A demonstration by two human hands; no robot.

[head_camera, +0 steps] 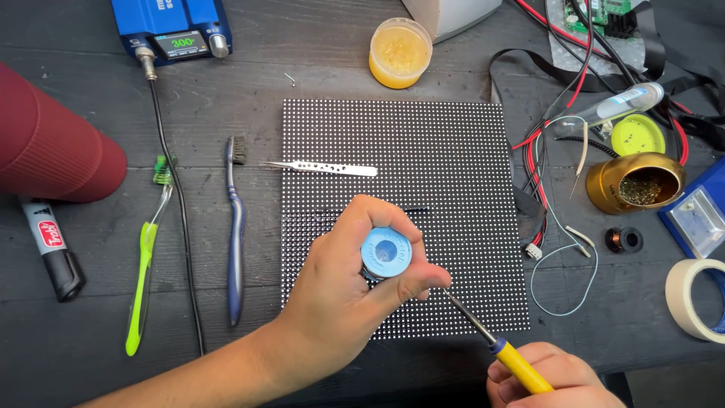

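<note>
My left hand (347,283) grips a small blue spool of solder wire (386,254) above the lower middle of a black panel dotted with white points (438,151). My right hand (547,374), at the bottom edge, holds a yellow-handled soldering iron (521,366). Its metal tip (457,304) points up-left and meets my left thumb and the solder just above the panel. Metal tweezers (321,167) lie on the panel's upper left part.
A blue soldering station (172,29) with cable sits top left, a maroon cylinder (53,143) and marker (51,245) at left. Two brushes (236,227) lie left of the panel. Flux jar (399,51), brass tip cleaner (638,181), wires and tape roll (695,298) crowd the right.
</note>
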